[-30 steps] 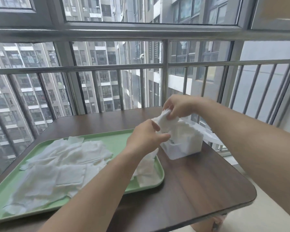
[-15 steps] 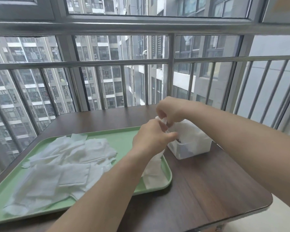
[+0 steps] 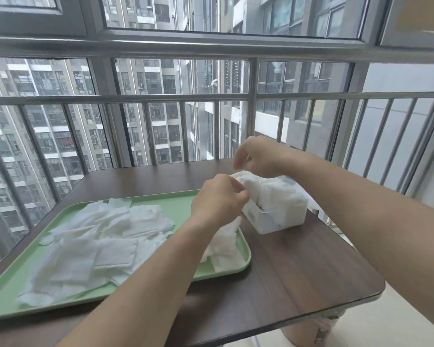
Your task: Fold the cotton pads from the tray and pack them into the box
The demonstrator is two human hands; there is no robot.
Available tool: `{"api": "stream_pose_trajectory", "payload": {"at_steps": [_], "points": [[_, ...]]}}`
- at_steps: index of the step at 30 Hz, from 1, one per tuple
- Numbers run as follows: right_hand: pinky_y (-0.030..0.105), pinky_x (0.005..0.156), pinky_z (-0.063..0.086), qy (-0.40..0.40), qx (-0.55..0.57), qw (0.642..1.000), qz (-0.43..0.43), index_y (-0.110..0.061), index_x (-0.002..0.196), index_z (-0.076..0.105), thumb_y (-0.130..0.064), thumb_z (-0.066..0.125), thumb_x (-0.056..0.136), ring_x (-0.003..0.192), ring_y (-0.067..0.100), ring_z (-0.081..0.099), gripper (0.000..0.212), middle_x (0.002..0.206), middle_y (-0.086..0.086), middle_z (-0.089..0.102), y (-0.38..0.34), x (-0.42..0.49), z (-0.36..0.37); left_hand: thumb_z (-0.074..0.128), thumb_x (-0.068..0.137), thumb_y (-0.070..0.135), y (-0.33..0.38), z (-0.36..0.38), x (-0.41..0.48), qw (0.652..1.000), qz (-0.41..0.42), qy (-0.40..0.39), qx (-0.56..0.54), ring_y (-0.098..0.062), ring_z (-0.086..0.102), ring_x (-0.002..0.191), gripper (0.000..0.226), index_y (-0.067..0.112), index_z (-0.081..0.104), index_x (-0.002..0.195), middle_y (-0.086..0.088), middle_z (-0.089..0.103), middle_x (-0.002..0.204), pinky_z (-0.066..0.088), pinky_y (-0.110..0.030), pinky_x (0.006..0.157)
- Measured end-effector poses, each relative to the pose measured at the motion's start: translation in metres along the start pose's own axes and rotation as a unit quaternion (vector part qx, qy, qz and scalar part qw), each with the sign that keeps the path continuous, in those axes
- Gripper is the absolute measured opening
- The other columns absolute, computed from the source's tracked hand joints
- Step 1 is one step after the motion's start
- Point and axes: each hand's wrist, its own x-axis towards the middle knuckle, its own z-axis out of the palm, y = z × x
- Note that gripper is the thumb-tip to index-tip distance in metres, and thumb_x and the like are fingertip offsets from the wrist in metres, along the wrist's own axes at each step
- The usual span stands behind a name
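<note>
A folded cotton pad is held at the top of the white box, over its left end, above the pads already packed upright inside. It is pinched at its upper edge by the curled fingers of the right hand. The left hand is curled against the box's left rim, touching the pad; whether it grips cannot be told. Left of the box lies the green tray, strewn with loose pads. Box and tray are borne by a brown table.
</note>
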Motion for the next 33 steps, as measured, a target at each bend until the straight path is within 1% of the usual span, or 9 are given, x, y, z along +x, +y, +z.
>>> {"api": "stream_pose_trajectory", "payload": {"at_steps": [5, 9, 12, 14, 18, 21, 24, 27, 33], "points": [[0.008, 0.066, 0.042, 0.058, 0.101, 0.993, -0.021, -0.016, 0.095, 0.078, 0.000, 0.053, 0.091, 0.080, 0.000, 0.061, 0.029, 0.090, -0.009, 0.071, -0.031, -0.012, -0.004, 0.065, 0.085, 0.029, -0.001, -0.027, 0.002, 1.000, -0.010, -0.024, -0.015, -0.017, 0.069, 0.076, 0.015, 0.023, 0.078, 0.082, 0.001, 0.076, 0.083, 0.059, -0.032, 0.072], [0.022, 0.066, 0.056, 0.096, 0.211, 0.972, -0.026, -0.013, 0.089, 0.075, 0.002, 0.053, 0.087, 0.070, 0.010, 0.068, 0.027, 0.080, 0.001, 0.073, -0.061, -0.010, 0.006, 0.069, 0.085, 0.026, -0.017, -0.063, -0.005, 0.999, -0.014, -0.050, 0.002, -0.013, 0.048, 0.055, 0.013, 0.015, 0.074, 0.083, -0.004, 0.065, 0.071, 0.039, -0.020, 0.051], [0.029, 0.070, 0.062, 0.069, 0.283, 0.956, -0.026, -0.007, 0.092, 0.073, 0.007, 0.053, 0.089, 0.069, 0.017, 0.069, 0.024, 0.081, 0.010, 0.073, -0.085, -0.007, 0.022, 0.070, 0.080, 0.032, -0.044, -0.096, -0.017, 0.998, -0.020, -0.043, 0.039, -0.020, 0.056, 0.067, 0.009, 0.025, 0.065, 0.078, 0.000, 0.062, 0.076, 0.048, -0.027, 0.068], [0.027, 0.071, 0.062, -0.010, 0.305, 0.952, -0.035, -0.005, 0.099, 0.072, 0.006, 0.058, 0.091, 0.072, 0.016, 0.070, 0.020, 0.086, 0.009, 0.075, -0.102, -0.005, 0.035, 0.073, 0.084, 0.031, -0.064, -0.120, -0.030, 0.997, -0.042, -0.031, 0.053, -0.028, 0.068, 0.075, 0.008, 0.023, 0.076, 0.085, -0.003, 0.074, 0.082, 0.057, -0.032, 0.075], [0.024, 0.074, 0.060, -0.156, 0.253, 0.949, -0.100, -0.018, 0.105, 0.074, -0.014, 0.073, 0.090, 0.084, 0.009, 0.072, 0.016, 0.092, -0.006, 0.077, -0.131, 0.002, 0.063, 0.073, 0.091, 0.023, -0.096, -0.155, -0.054, 0.995, -0.071, -0.017, 0.074, -0.014, 0.072, 0.082, 0.016, 0.016, 0.079, 0.104, -0.005, 0.077, 0.087, 0.055, -0.023, 0.067], [0.032, 0.082, 0.061, -0.178, 0.214, 0.952, -0.129, -0.023, 0.103, 0.075, -0.031, 0.080, 0.084, 0.092, 0.011, 0.072, 0.021, 0.098, -0.008, 0.076, -0.156, 0.005, 0.080, 0.073, 0.090, 0.021, -0.112, -0.167, -0.067, 0.995, -0.077, -0.006, 0.059, -0.010, 0.070, 0.072, 0.008, 0.024, 0.080, 0.093, -0.004, 0.077, 0.082, 0.055, -0.024, 0.065], [0.022, 0.067, 0.054, -0.185, 0.134, 0.964, -0.135, -0.024, 0.102, 0.074, -0.043, 0.085, 0.075, 0.089, 0.010, 0.068, 0.035, 0.095, -0.010, 0.072, -0.175, 0.002, 0.091, 0.071, 0.089, 0.020, -0.124, -0.170, -0.074, 0.997, -0.065, 0.019, 0.029, -0.006, 0.071, 0.073, 0.014, 0.031, 0.079, 0.083, 0.003, 0.077, 0.080, 0.054, -0.027, 0.068], [0.011, 0.049, 0.040, -0.175, 0.115, 0.967, -0.144, -0.026, 0.101, 0.070, -0.037, 0.089, 0.070, 0.075, 0.005, 0.062, 0.038, 0.088, -0.012, 0.065, -0.181, 0.000, 0.099, 0.070, 0.089, 0.020, -0.129, -0.170, -0.074, 0.997, -0.053, 0.055, -0.011, -0.007, 0.073, 0.076, 0.013, 0.027, 0.080, 0.084, 0.006, 0.077, 0.081, 0.057, -0.031, 0.072], [0.016, 0.051, 0.034, -0.175, 0.271, 0.937, -0.130, -0.026, 0.074, 0.066, -0.020, 0.077, 0.085, 0.050, 0.002, 0.043, 0.017, 0.053, -0.018, 0.050, -0.166, 0.004, 0.098, 0.069, 0.091, 0.015, -0.134, -0.175, -0.075, 0.995, 0.015, 0.097, -0.031, 0.002, 0.067, 0.076, 0.013, 0.024, 0.079, 0.091, 0.011, 0.076, 0.088, 0.052, -0.017, 0.071]]}}
